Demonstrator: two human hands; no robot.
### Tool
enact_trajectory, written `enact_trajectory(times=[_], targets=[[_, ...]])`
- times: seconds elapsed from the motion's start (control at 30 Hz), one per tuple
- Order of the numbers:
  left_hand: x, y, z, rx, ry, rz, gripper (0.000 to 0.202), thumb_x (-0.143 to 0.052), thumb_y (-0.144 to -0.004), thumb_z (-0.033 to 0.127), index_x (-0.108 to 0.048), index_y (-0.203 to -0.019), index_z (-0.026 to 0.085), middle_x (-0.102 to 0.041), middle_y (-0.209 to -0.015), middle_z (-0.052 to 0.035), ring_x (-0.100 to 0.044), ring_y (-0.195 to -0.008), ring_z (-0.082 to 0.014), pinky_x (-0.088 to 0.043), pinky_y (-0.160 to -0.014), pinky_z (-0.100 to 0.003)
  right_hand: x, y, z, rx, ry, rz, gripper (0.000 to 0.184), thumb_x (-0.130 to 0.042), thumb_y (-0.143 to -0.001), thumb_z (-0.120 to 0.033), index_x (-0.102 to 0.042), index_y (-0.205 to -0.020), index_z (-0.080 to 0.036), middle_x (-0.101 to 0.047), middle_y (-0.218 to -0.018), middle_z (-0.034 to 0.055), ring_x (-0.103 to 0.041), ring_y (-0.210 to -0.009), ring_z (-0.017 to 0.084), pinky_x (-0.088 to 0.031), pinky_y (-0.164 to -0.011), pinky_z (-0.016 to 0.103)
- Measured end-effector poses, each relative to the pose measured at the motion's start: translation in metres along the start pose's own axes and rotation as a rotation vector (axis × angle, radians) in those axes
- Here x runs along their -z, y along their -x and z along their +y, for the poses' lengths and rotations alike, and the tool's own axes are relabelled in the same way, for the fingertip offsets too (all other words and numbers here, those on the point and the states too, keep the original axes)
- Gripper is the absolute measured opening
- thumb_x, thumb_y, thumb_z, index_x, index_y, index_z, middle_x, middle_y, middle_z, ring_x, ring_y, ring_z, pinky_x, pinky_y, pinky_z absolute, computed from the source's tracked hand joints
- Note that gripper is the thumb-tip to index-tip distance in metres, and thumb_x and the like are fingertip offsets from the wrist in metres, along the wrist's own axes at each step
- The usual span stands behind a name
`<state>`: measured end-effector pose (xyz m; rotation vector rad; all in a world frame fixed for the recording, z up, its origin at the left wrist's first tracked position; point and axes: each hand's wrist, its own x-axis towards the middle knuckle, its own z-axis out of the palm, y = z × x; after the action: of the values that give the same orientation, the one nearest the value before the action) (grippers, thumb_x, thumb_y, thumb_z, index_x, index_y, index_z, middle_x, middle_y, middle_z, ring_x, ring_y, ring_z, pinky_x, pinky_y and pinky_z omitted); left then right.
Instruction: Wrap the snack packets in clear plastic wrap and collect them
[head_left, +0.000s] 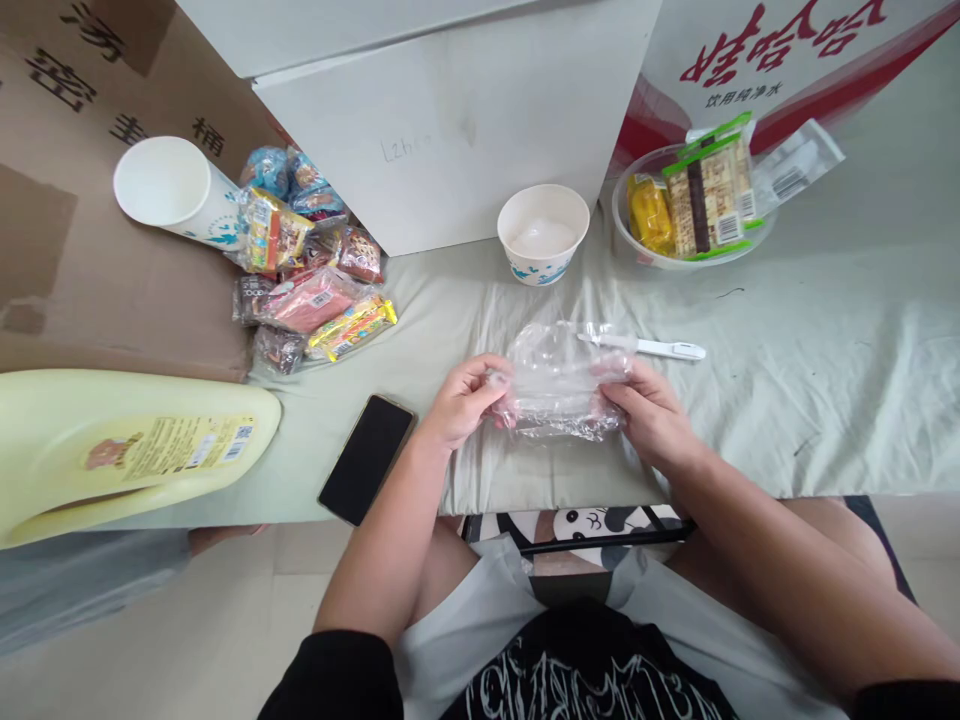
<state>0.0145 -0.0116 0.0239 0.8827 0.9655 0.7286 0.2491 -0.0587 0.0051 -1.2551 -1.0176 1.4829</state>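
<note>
A crumpled clear plastic bag (559, 385) is held between both hands, just above a pale green cloth-covered surface (787, 400). My left hand (463, 398) pinches the bag's left end with curled fingers. My right hand (651, 415) grips the bag's right end, fingers closed on it. Something pinkish shows faintly through the plastic; I cannot make it out. A white pen-like tool (652, 347) lies on the cloth just behind the bag.
A black phone (366, 458) lies left of my left hand. A pile of snack packets (311, 280), a tipped paper cup (169, 190), a paper bowl (543, 232), a clear bowl of snacks (694, 200), a white box (457, 120), cardboard and a yellow plastic piece (112, 450) surround the area.
</note>
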Motion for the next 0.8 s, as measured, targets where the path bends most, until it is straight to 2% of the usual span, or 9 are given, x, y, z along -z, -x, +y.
enact_trajectory(times=[0.07,0.17,0.27,0.37,0.47,0.57,0.63,0.7,0.8], targets=[[0.001,-0.001,0.001,-0.085,0.049,0.036,0.027,-0.082,-0.066,0.040,-0.067,-0.071,0.018,-0.061,-0.052,0.0026,-0.054,-0.042,-0.0104,-0.040,-0.042,-0.022,0.002,-0.001,0.000,0.022,-0.005,0.003,0.015,-0.062,-0.084,-0.038,-0.062,-0.080,-0.024,-0.057,-0.065,-0.0015,-0.048,-0.055,0.014,-0.037,-0.052,0.028],[0.003,-0.002,0.002,-0.159,0.047,0.023,0.030,-0.075,-0.067,0.045,-0.068,-0.059,0.018,-0.060,-0.054,-0.0020,-0.051,-0.047,-0.0118,-0.039,-0.047,-0.027,0.006,-0.001,-0.001,0.032,0.068,0.007,0.022,-0.057,-0.085,-0.039,-0.062,-0.071,-0.023,-0.056,-0.064,0.0011,-0.044,-0.056,0.015,-0.034,-0.051,0.030],[0.004,-0.003,0.001,-0.195,-0.101,0.011,0.041,-0.066,-0.076,0.053,-0.065,-0.053,0.019,-0.058,-0.057,-0.0042,-0.052,-0.055,-0.0145,-0.039,-0.053,-0.029,0.006,0.000,-0.001,0.134,0.191,0.018,0.041,-0.046,-0.094,-0.049,-0.060,-0.067,-0.022,-0.056,-0.064,0.0034,-0.046,-0.058,0.016,-0.035,-0.053,0.031],[0.001,-0.004,-0.001,-0.248,-0.324,0.054,0.041,-0.072,-0.077,0.042,-0.054,-0.049,0.018,-0.054,-0.062,-0.0019,-0.048,-0.060,-0.0121,-0.036,-0.056,-0.027,0.003,0.002,-0.002,0.227,0.322,0.053,0.046,-0.049,-0.096,-0.052,-0.051,-0.062,-0.022,-0.050,-0.061,0.0015,-0.045,-0.058,0.015,-0.036,-0.054,0.031],[-0.003,-0.003,-0.002,-0.326,-0.373,0.061,0.030,-0.078,-0.069,0.026,-0.051,-0.057,0.018,-0.052,-0.075,-0.0003,-0.047,-0.066,-0.0109,-0.037,-0.058,-0.024,-0.004,0.003,-0.003,0.214,0.289,0.123,0.025,-0.067,-0.087,-0.045,-0.053,-0.086,-0.024,-0.049,-0.069,-0.0027,-0.045,-0.058,0.013,-0.038,-0.053,0.028],[-0.007,-0.001,-0.004,-0.328,-0.311,0.030,0.024,-0.076,-0.066,0.018,-0.053,-0.070,0.020,-0.052,-0.086,-0.0001,-0.048,-0.071,-0.0110,-0.039,-0.057,-0.022,-0.008,0.002,-0.004,0.133,0.153,0.086,0.052,-0.078,-0.076,-0.040,-0.046,-0.114,-0.027,-0.052,-0.076,-0.0043,-0.051,-0.061,0.014,-0.044,-0.053,0.028],[-0.008,-0.003,-0.006,-0.306,-0.265,0.037,0.025,-0.075,-0.066,0.019,-0.051,-0.074,0.020,-0.052,-0.089,-0.0001,-0.049,-0.071,-0.0106,-0.040,-0.057,-0.021,-0.009,0.001,-0.003,0.054,0.150,0.027,0.047,-0.078,-0.075,-0.040,-0.049,-0.109,-0.025,-0.054,-0.074,-0.0041,-0.052,-0.060,0.014,-0.044,-0.052,0.028],[-0.008,-0.006,-0.009,-0.339,-0.225,0.164,0.027,-0.075,-0.067,0.019,-0.050,-0.078,0.021,-0.053,-0.091,0.0000,-0.054,-0.075,-0.0110,-0.043,-0.061,-0.022,-0.009,0.000,-0.003,0.025,0.154,0.042,0.036,-0.076,-0.076,-0.040,-0.052,-0.097,-0.024,-0.054,-0.071,-0.0040,-0.051,-0.058,0.013,-0.042,-0.051,0.027],[-0.008,-0.011,-0.012,-0.505,-0.190,0.530,0.030,-0.075,-0.070,0.020,-0.050,-0.086,0.023,-0.053,-0.089,0.0010,-0.058,-0.080,-0.0124,-0.046,-0.070,-0.024,-0.008,0.000,-0.001,0.069,0.152,0.167,0.029,-0.075,-0.076,-0.037,-0.051,-0.086,-0.024,-0.055,-0.070,-0.0041,-0.049,-0.057,0.012,-0.041,-0.052,0.027]])
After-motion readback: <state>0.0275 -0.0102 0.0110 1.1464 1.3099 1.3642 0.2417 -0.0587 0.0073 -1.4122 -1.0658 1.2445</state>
